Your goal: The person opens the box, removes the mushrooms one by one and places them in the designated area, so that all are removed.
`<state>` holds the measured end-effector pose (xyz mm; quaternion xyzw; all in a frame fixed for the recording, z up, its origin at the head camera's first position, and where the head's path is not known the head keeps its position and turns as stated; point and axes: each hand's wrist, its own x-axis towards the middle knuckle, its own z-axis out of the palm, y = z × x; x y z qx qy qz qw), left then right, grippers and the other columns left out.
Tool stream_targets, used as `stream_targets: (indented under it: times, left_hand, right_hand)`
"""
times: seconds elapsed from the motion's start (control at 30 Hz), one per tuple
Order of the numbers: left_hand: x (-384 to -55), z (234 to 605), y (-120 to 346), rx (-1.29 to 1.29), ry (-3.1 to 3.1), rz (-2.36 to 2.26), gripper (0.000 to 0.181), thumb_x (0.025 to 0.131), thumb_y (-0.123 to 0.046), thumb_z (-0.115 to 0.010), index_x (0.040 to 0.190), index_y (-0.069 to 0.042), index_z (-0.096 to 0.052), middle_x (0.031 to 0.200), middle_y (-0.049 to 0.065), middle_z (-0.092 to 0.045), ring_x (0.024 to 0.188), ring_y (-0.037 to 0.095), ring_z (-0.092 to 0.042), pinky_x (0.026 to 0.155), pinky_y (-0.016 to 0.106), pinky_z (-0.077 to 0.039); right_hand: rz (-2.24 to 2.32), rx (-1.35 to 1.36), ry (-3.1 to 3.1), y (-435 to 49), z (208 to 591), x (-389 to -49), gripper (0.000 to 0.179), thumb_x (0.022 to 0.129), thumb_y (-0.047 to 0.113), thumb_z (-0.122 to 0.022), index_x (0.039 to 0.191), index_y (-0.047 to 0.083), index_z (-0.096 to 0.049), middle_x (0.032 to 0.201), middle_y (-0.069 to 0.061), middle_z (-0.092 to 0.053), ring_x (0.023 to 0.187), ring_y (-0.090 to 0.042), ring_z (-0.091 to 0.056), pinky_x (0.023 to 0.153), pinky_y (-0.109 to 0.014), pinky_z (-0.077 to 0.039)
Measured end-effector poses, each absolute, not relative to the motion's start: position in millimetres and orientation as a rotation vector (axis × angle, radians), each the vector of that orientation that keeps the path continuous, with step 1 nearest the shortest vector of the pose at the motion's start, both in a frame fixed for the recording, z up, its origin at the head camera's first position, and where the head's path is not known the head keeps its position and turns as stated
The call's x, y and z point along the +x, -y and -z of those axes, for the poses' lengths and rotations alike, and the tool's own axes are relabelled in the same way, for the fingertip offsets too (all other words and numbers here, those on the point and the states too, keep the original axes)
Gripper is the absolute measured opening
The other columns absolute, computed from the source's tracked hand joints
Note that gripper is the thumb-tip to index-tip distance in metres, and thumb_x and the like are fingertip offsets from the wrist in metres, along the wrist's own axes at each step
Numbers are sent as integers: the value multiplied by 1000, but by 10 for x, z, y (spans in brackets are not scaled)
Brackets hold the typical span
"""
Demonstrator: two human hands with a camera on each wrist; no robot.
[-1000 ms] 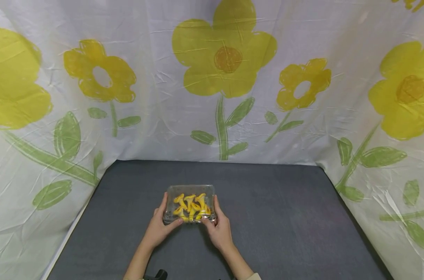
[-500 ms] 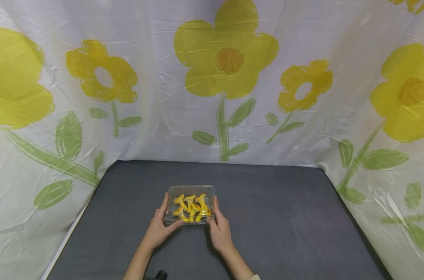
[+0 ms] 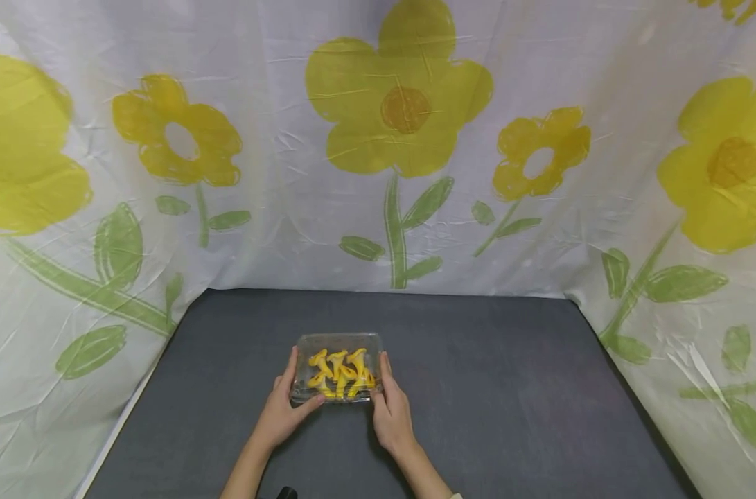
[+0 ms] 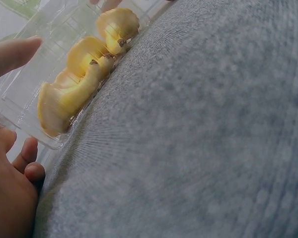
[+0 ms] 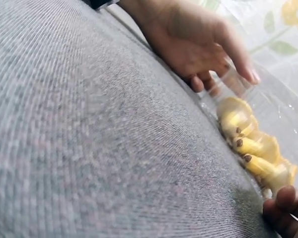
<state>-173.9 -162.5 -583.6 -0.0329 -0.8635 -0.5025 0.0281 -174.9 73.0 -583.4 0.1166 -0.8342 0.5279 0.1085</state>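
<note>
Mushrooms (image 3: 346, 372) in container (image 3: 339, 340) between hands (image 3: 278, 414) (image 3: 391, 420)

Container (image 3: 335, 340): clear, colourless. Inside container: mushrooms (image 3: 343, 373), yellow, paler stalks (image 4: 73, 102), dark brown tips (image 5: 247, 158). Under container: desk (image 3: 508, 395), dark grey, fine ribbed pattern close up. Behind container: curtain (image 3: 271, 242), whitish, printed with flowers (image 3: 405, 145), all yellow; large one straight behind container has orange centre, smaller ones to either side, white centres. Printed leaves (image 3: 427, 203) and stems (image 3: 393, 229): green, lighter streaks.
</note>
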Motion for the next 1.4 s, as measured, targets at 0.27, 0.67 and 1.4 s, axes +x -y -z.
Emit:
stream_targets:
  times: [0.27, 0.67, 1.4]
  left_hand:
    - [-1732, 5844, 1619, -109, 2638, 1502, 110, 92, -34, -85, 173, -14, -13, 160, 35, -38, 135, 52, -49, 104, 75, -42]
    - [-1715, 5806, 1649, -115, 2690, 1519, 107, 96, -35, -81, 173, -15, -10, 157, 35, -39, 134, 51, -49, 103, 75, -41]
    - [-1731, 5844, 1694, -276, 2568, 1794, 86, 108, -21, -62, 173, -17, -5, 178, 18, -4, 145, 38, -24, 113, 74, -26]
  right_hand:
    - [-1569, 387, 2487, -759, 5867, -1744, 90, 96, 20, -75, 169, 4, -25, 141, -23, -62, 42, 6, -30, 44, -18, -37]
    - [-1658, 292, 2513, -748, 5861, -1766, 107, 86, 40, -90, 168, 9, -29, 47, 11, -38, 35, 7, -24, 41, -16, -30]
    - [-1697, 311, 2504, -756, 5866, -1768, 106, 87, 37, -90, 169, 11, -28, 46, 9, -36, 34, 7, -23, 40, -17, -28]
